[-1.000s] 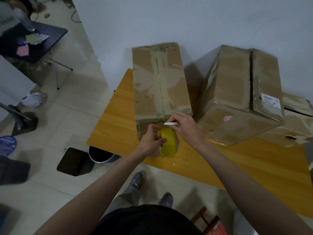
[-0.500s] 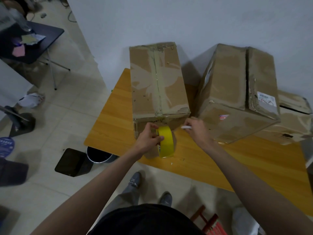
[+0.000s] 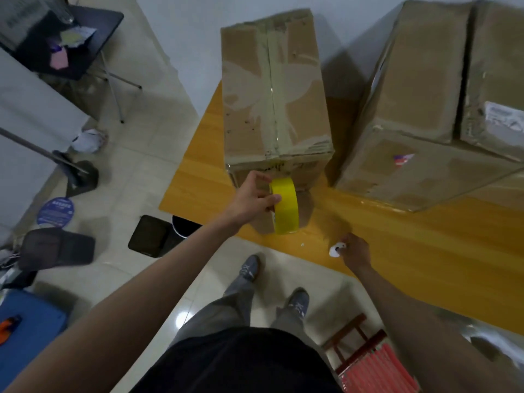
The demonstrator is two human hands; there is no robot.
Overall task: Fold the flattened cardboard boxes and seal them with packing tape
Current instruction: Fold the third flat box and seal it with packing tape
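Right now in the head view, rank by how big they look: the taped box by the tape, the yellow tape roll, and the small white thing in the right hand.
1. Taped box
2. Yellow tape roll
3. Small white thing, partly hidden by the right hand.

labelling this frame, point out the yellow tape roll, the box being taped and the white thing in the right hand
yellow tape roll [image 3: 285,205], head view, outer yellow band
taped box [image 3: 272,89], head view, top seam
white object [image 3: 335,250], head view, visible end

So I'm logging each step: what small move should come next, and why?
Probably set down the small white tool the right hand holds at the table edge. The left hand grips the yellow tape roll against the narrow box, whose top seam already looks taped.
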